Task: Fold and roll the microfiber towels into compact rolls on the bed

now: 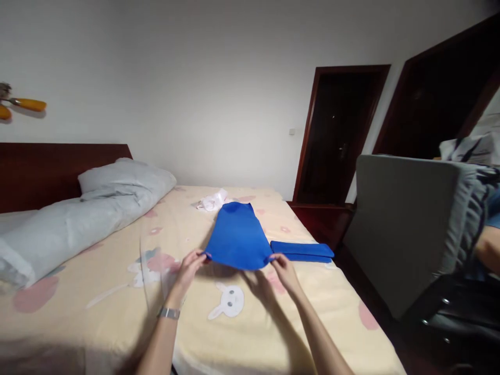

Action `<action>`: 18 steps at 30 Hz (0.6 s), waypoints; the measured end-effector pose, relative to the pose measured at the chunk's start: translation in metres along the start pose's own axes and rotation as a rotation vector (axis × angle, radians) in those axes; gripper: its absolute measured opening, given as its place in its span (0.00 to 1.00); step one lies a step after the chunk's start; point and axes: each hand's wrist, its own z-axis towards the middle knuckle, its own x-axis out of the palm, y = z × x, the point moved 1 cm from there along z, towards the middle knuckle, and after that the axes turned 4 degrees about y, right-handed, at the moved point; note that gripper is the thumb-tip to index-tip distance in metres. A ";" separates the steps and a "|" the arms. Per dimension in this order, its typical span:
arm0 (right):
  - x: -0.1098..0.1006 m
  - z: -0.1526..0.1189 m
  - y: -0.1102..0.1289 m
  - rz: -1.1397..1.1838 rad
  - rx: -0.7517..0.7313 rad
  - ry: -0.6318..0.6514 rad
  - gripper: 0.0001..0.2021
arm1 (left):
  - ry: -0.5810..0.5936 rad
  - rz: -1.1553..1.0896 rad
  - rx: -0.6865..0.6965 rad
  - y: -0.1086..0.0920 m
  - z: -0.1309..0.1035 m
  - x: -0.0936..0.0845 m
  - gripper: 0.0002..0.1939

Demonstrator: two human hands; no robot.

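Observation:
A long sheet of blue fabric (236, 234) stretches away from me over the bed. My left hand (191, 266) pinches its near left corner, and my right hand (282, 264) pinches the near right corner. Between the two hands the near edge sags slightly and is raised off the sheet, casting a shadow beneath. Just right of it lies a folded blue fabric piece (301, 251), flat on the bed. Beyond the far end sits a crumpled white plastic bag (213, 200).
The bed (230, 338) has a cream sheet with rabbit and pink prints. A rolled grey quilt (89, 229) lies along the left by the dark wooden headboard (58, 166). At right stand a grey panel (402, 224) and, partly visible, a person (491, 234). A dark door (339, 135) is behind.

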 end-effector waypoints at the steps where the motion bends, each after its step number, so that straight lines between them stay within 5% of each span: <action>1: 0.006 -0.016 -0.019 -0.021 0.035 0.022 0.13 | 0.036 -0.015 -0.050 0.020 -0.018 0.012 0.20; 3: 0.012 -0.042 -0.049 -0.057 0.086 0.060 0.15 | 0.092 -0.044 -0.131 0.052 -0.047 0.027 0.24; 6: 0.004 -0.063 -0.074 -0.133 0.132 0.161 0.13 | 0.125 -0.060 -0.209 0.078 -0.073 0.027 0.25; 12: -0.037 -0.086 -0.078 -0.146 0.289 0.400 0.16 | 0.259 -0.094 -0.294 0.082 -0.103 0.001 0.19; 15: -0.047 -0.095 -0.084 -0.167 0.393 0.464 0.16 | 0.335 -0.060 -0.366 0.095 -0.114 0.004 0.19; 18: -0.047 -0.097 -0.091 -0.236 0.412 0.431 0.16 | 0.278 0.011 -0.393 0.110 -0.116 0.014 0.20</action>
